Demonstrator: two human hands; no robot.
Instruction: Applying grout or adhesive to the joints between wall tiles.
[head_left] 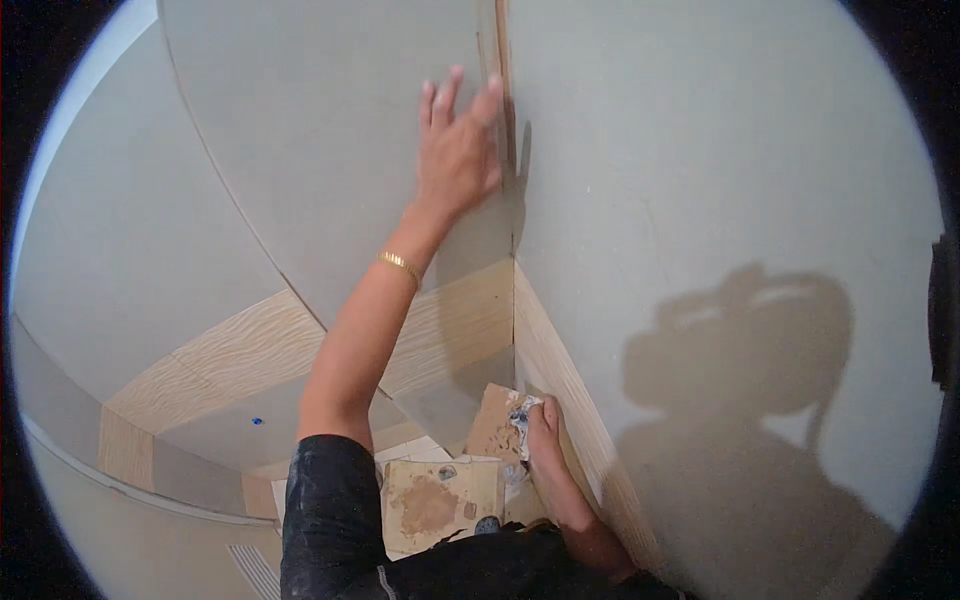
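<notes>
My left hand (pixel 458 150) is raised to the corner where two grey tiled walls meet. Its fingers are apart and a little blurred, and I see nothing held in them. Beside it runs the upright corner joint, with a brown strip (pixel 503 50) in its upper part. Whether the fingertips touch the wall, I cannot tell. Lower down, my right hand (pixel 543 428) is closed on the edge of a brown flat board (pixel 490 425). White paste and a small dark blue bit lie on the board beside the fingers.
A band of cream wavy tiles (pixel 455 320) crosses the walls. Below me stands a stained yellowish surface (pixel 440 500) with a brown patch. A small blue thing (pixel 257 421) shows at the lower left. A striped grate (pixel 255 570) is at the bottom left. My shadow falls on the right wall.
</notes>
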